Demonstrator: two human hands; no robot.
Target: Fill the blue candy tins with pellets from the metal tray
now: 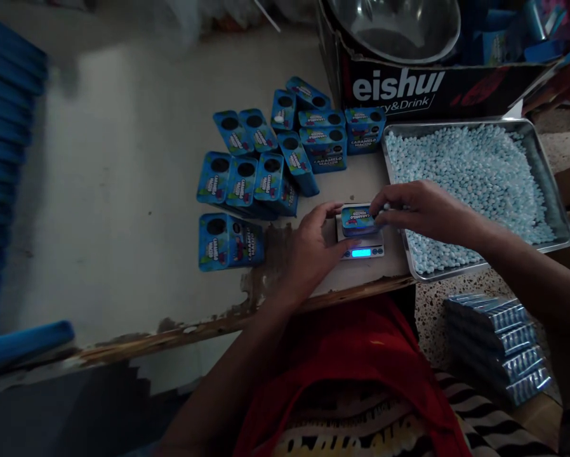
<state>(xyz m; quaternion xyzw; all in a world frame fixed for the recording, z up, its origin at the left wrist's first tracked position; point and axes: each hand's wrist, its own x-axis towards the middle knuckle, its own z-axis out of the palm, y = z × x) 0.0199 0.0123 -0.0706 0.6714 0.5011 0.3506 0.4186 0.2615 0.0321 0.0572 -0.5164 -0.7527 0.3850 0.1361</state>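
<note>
Taking the lit digital scale (pixel 361 252) as the centre of the clock, a group of blue Caramelo Macizo boxes (pixel 243 184) occupies the table (pixel 108 178) from nine until twelve o'clock. A metal tray (pixel 562 231) with pale blue and white candies (pixel 461 178) lies just beside, from one to three o'clock, and the right forearm crosses over it, covering some of the candies. At half past twelve is a black printed carton (pixel 437 105), with a steel bowl (pixel 404 32) at its top. Silvery packs (pixel 499 343) are at four o'clock, lower than the table, and a red apron (pixel 346 355) is at six.

One Caramelo Macizo box (pixel 356 219) lies on the scale, towards twelve o'clock from its display, whose digits are too blurred to read. This box is between the two hands.

The left hand (pixel 313 244) is at nine o'clock of it, thumb and forefinger spread in a wide curve; I cannot tell whether they press the box or only the scale. The right hand (pixel 406 206) is at three o'clock, its fingertips nearly together at the box's end, with a few candies pinched between them.
</note>
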